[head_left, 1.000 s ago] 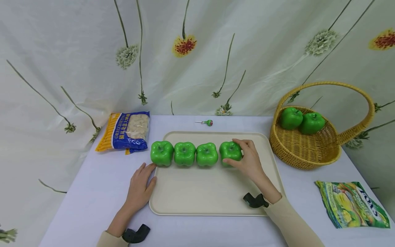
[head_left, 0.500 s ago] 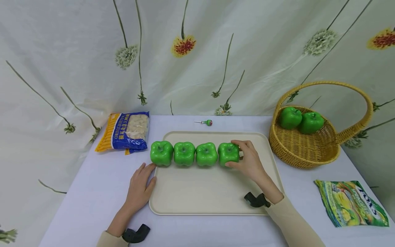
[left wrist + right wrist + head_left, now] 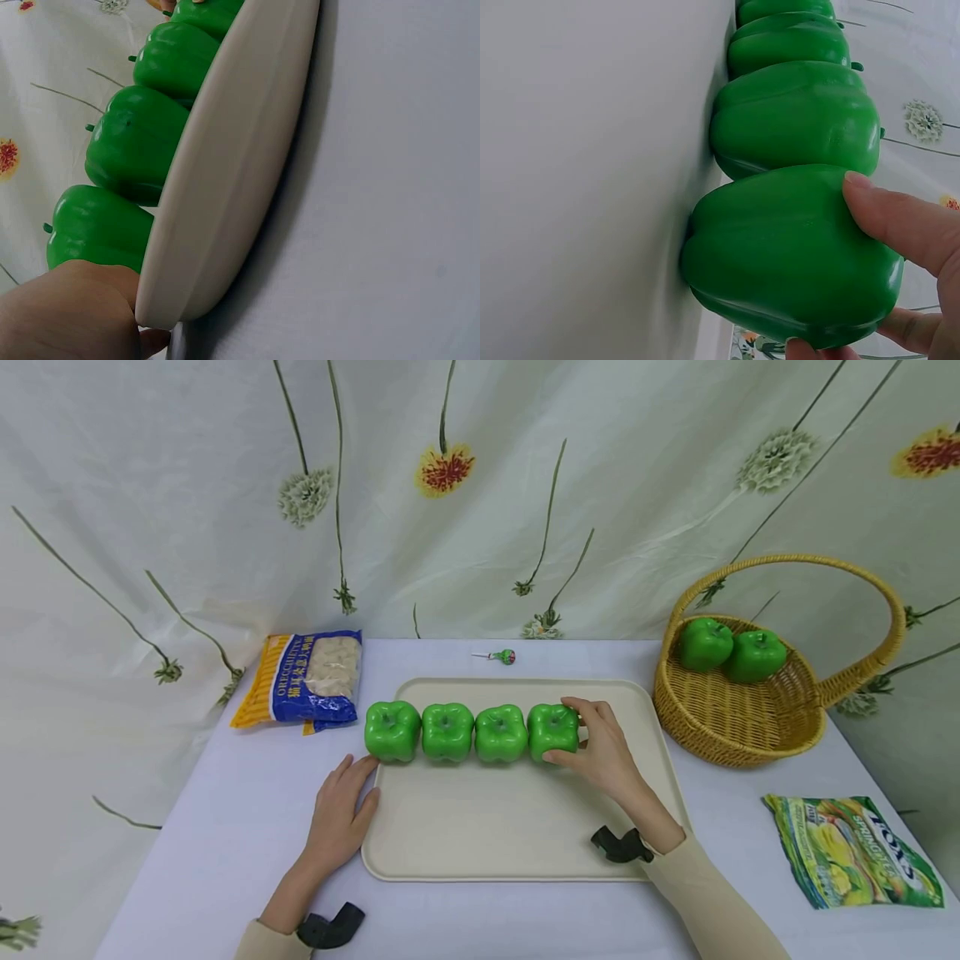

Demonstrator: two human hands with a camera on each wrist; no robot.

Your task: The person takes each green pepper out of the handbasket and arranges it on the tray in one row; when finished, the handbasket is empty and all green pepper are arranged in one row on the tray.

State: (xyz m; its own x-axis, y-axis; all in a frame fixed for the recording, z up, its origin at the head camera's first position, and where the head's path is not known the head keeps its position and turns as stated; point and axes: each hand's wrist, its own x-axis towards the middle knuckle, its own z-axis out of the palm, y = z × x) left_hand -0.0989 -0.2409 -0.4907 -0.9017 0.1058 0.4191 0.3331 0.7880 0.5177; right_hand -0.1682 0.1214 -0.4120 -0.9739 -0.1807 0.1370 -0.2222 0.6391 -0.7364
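Observation:
Several green bell peppers stand in a row across the back of the beige tray. My right hand grips the rightmost bell pepper between thumb and fingers; in the right wrist view this bell pepper stands on the tray, close beside its neighbour. My left hand rests at the tray's left edge, its fingers loosely extended, just in front of the leftmost bell pepper. From the left wrist, part of that hand shows beside the tray's wall.
A wicker basket with two green bell peppers stands at the back right. A green snack bag lies in front of it. Back left is a blue and yellow pasta bag. Behind the tray lies a lollipop.
My right hand has shifted the rightmost bell pepper slightly left, narrowing the gap to its neighbour. The left hand has stayed in place.

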